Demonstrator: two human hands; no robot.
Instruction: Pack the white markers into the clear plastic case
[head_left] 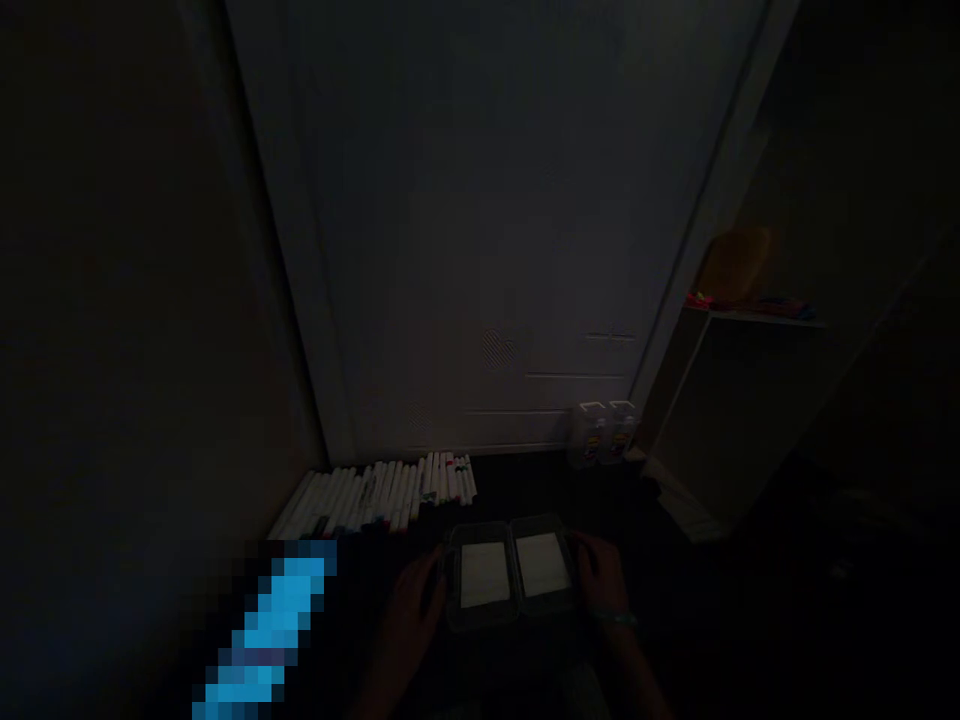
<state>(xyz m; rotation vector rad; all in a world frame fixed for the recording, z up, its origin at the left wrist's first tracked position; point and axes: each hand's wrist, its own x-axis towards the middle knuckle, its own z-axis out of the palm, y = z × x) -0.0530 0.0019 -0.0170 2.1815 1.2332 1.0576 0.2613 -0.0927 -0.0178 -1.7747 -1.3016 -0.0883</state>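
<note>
Fingers of the left hand (417, 592) and right hand (602, 572) are placed at opposite sides of an open plastic box (484, 625); whether it is gripped cannot be told. White sheets (484, 573) are seen in both halves. Beyond, markers (384, 492) are lined up left of two clear containers (588, 438).

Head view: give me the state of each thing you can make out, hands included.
Clear case: open, two halves side by side.
White sheets: lying flat, one in each half.
Left hand: at the case's left edge, grip unclear.
Right hand: at its right edge, grip unclear.
White markers: lying in a row.
Clear handled containers: upright, side by side.
</note>
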